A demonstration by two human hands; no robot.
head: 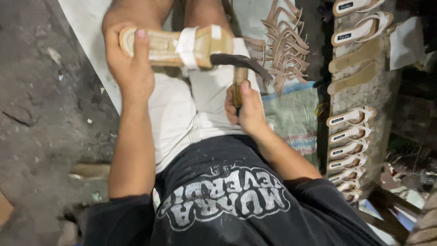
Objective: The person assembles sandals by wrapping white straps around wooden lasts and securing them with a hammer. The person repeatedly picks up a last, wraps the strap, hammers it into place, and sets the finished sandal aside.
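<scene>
My left hand (129, 61) grips one end of a tan sandal (170, 45) with white straps, held sole-up across my knees. My right hand (246, 107) is closed around the wooden handle of a hammer (239, 64). The hammer's dark metal head rests against the other end of the sandal's sole. I am seated, in white shorts (191, 109) and a black printed shirt.
A pile of loose tan straps (284, 43) lies beyond my right knee. To the right stands a rough rack (364, 82) lined with several finished white-strapped sandals. A woven sack (293, 116) lies on the ground beside my right arm. Grey concrete floor (45, 114) spreads on the left.
</scene>
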